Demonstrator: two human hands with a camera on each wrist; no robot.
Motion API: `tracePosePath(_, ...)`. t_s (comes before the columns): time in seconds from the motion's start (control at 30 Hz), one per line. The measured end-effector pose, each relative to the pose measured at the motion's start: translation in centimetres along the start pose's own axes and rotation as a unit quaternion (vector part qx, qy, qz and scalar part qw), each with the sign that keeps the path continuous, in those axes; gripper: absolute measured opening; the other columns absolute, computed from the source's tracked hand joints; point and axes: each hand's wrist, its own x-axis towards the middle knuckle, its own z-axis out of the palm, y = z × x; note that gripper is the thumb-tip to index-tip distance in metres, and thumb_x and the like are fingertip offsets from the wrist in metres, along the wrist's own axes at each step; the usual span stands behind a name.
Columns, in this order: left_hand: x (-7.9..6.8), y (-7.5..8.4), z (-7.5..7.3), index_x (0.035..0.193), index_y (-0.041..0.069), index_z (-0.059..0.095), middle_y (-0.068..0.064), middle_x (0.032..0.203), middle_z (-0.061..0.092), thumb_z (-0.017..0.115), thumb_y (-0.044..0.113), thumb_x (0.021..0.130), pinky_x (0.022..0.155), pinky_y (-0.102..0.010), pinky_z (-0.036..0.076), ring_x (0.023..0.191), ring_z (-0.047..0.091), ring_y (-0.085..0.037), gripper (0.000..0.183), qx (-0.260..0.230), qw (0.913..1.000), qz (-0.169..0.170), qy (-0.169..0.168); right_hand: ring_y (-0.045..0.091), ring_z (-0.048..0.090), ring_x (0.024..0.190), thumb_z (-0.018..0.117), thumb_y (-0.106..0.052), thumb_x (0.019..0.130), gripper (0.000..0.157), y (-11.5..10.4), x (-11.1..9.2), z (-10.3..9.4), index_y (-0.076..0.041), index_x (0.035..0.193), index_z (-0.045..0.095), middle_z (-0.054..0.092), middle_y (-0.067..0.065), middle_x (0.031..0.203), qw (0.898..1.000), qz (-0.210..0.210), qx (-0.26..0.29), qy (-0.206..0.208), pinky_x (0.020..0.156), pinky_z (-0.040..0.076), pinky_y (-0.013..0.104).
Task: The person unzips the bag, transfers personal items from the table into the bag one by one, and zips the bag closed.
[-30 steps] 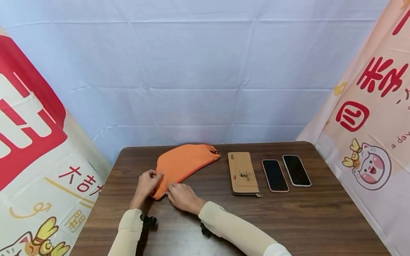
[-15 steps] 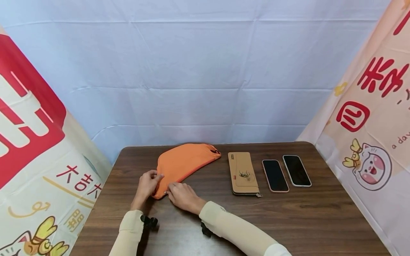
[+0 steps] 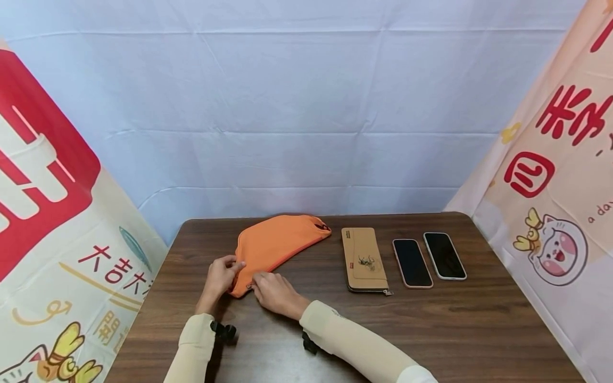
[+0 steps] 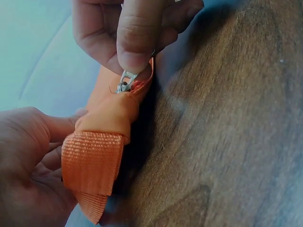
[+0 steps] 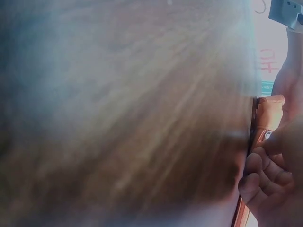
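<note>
An orange zippered pouch (image 3: 275, 242) lies slantwise at the back left of the table. My left hand (image 3: 221, 276) grips its near left end, thumb on top. In the left wrist view, a folded webbing tab (image 4: 94, 158) sticks out of that end beside the left palm. At the same end, my right hand (image 3: 276, 293) pinches a small metal zipper pull (image 4: 129, 77) between thumb and finger. The teeth beyond the pull are mostly hidden by the right fingers. In the right wrist view, the right fingers (image 5: 255, 163) are curled beside the pouch's edge.
Right of the pouch lies a tan zip wallet (image 3: 364, 259), with a pink-edged phone (image 3: 412, 263) and a white-edged phone (image 3: 444, 255) farther right. All rest on a dark wooden table (image 3: 335, 335). Pale cloth (image 3: 297, 106) hangs behind it, with printed drapes at both sides.
My right hand and the zipper pull have shifted very slightly to the right. The left hand keeps its grip on the pouch's end.
</note>
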Motion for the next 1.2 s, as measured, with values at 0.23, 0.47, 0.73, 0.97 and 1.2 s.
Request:
tracePosePath(0.23,0.1,-0.4,0.2,0.110,0.003,0.077,-0.007,0.075,0.068,0.072,0.021,0.103,0.055,-0.027,0.045,0.056,0.055,-0.015,0.021,0.000,0.9999,0.010,0.001,0.005,0.064,0.070,0.061,-0.019,0.108,0.011,0.4,0.2,0.0,-0.017,0.100,0.068,0.066,-0.006,0.088,1.000,0.011,0.006,-0.002,0.057,0.048,0.018)
tracePosePath(0.47,-0.1,-0.4,0.1,0.120,0.001,0.076,-0.011,0.087,0.074,0.071,0.021,0.103,0.058,-0.027,0.047,0.059,0.057,-0.013,0.027,-0.002,1.0000,0.006,-0.001,0.005,0.062,0.067,0.062,-0.016,0.106,0.011,0.7,0.1,-0.3,-0.016,0.096,0.068,0.066,-0.004,0.084,1.000,0.022,0.020,0.007,0.056,0.046,0.017)
tracePosePath(0.73,0.0,-0.5,-0.2,0.120,0.003,0.076,-0.006,0.080,0.070,0.071,0.026,0.104,0.055,-0.027,0.046,0.057,0.055,-0.014,0.028,-0.017,0.9998,0.005,-0.009,0.001,0.056,0.062,0.063,-0.016,0.106,0.013,0.7,0.0,-0.7,-0.016,0.094,0.067,0.066,-0.003,0.080,0.999,0.025,0.042,0.010,0.056,0.043,0.015)
tracePosePath(0.97,-0.5,-0.7,-0.9,0.124,0.004,0.073,-0.005,0.078,0.068,0.072,0.034,0.103,0.055,-0.029,0.046,0.056,0.054,-0.014,0.037,-0.029,0.9991,0.018,-0.026,-0.001,0.058,0.065,0.065,-0.018,0.106,0.009,0.7,-0.1,-0.6,-0.018,0.099,0.070,0.070,-0.005,0.086,0.999,0.019,0.050,0.006,0.058,0.043,0.014)
tracePosePath(1.2,-1.0,-0.3,-1.4,0.151,0.003,0.053,-0.011,0.104,0.076,0.072,0.031,0.103,0.065,-0.032,0.050,0.072,0.063,-0.016,0.058,-0.015,0.9989,0.008,-0.043,-0.002,0.059,0.067,0.064,-0.020,0.107,0.011,0.6,-0.1,-0.6,-0.019,0.100,0.072,0.072,-0.006,0.088,0.998,0.020,0.053,0.008,0.058,0.043,0.013)
